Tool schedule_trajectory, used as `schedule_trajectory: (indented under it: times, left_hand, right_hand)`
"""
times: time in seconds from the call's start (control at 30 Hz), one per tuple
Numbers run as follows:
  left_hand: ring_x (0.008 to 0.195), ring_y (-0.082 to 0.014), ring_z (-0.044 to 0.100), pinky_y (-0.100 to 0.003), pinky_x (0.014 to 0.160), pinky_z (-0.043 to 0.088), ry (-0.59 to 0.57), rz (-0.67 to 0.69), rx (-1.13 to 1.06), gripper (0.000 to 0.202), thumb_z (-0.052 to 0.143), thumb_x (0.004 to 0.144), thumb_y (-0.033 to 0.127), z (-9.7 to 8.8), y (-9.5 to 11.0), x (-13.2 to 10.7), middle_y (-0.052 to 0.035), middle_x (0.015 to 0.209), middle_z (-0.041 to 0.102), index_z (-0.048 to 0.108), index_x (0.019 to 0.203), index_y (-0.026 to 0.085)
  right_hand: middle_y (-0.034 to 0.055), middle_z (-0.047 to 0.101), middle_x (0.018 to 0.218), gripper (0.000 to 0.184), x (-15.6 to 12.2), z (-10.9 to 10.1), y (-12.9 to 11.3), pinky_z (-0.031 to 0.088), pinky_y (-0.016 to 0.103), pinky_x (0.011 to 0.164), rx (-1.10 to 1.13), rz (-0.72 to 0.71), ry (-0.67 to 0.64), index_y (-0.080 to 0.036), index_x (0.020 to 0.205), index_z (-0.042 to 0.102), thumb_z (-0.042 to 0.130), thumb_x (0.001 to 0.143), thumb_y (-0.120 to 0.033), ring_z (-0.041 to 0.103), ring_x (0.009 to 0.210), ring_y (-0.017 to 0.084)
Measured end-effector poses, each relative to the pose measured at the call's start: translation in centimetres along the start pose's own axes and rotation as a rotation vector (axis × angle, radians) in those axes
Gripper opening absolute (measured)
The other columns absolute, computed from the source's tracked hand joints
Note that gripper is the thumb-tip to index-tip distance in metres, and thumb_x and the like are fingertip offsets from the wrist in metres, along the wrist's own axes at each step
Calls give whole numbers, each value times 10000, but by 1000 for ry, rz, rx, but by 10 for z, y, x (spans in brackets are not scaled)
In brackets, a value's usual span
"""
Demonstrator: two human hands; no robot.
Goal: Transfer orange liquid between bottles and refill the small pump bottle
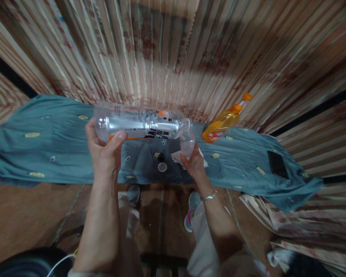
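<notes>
My left hand (pixel 105 152) grips a large clear plastic bottle (pixel 141 123) near its base. The bottle lies almost level, with its neck pointing right. A small clear bottle (pixel 187 139) stands roughly upright in my right hand (pixel 195 163), whose fingers wrap its lower part. The two mouths meet, or nearly so; whether liquid passes between them I cannot tell. Beneath my right hand lies a pale cloth or tissue (pixel 176 157). A small round translucent lid (pixel 162 167) rests on the teal cloth, with a dark cap (pixel 160 157) just behind it.
An orange bottle (pixel 220 125) with an orange top stands to the right, at the back of the cloth-covered surface (pixel 63 154). Farther right lies a black phone (pixel 277 164). A pleated curtain (pixel 161 50) hangs behind. Black poles flank the surface. My feet are on the brown floor (pixel 150 219).
</notes>
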State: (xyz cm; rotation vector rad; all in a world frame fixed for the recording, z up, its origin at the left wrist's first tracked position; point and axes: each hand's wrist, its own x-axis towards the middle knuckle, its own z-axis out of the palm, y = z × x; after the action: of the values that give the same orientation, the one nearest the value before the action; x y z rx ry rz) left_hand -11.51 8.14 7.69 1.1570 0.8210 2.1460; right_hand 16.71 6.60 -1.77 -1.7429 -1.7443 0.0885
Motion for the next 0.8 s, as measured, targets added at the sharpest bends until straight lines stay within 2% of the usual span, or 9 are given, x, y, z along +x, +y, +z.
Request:
schedule_trajectory:
  times: [0.3,0.47,0.63,0.8]
  left_hand:
    - [863,-114,685,-285,820,591,19,2,-3,672,986,515,382,3,1,0,42,1103,751,687,1113,314]
    - [862,-125,693,-320,830,606,13,1,19,679,987,514,417,2,1,0,49,1102,753,681,1113,323]
    - [929,-129,701,-328,890,603,-13,11,6,670,974,551,371,-2,-2,0,46,1117,738,665,1143,328]
    - [917,-127,695,-333,872,609,-53,20,42,649,942,603,343,-6,-5,1,43,1145,722,636,1176,334]
  right_hand:
    - [283,724,1232,721,-1,2,1,593,553,923,-24,0,7,-52,1509,352,620,909,-350,738,1072,373]
    - [297,718,1245,719,0,1,0,592,541,943,-23,2,18,-15,1469,394,650,875,-330,735,1095,368]
    - [293,739,1189,705,0,1,0,597,543,920,-13,-2,9,-13,1477,393,621,889,-326,741,1061,368]
    - [306,729,1209,703,0,1,0,591,565,916,-13,-8,16,-27,1481,382,626,889,-317,739,1068,386]
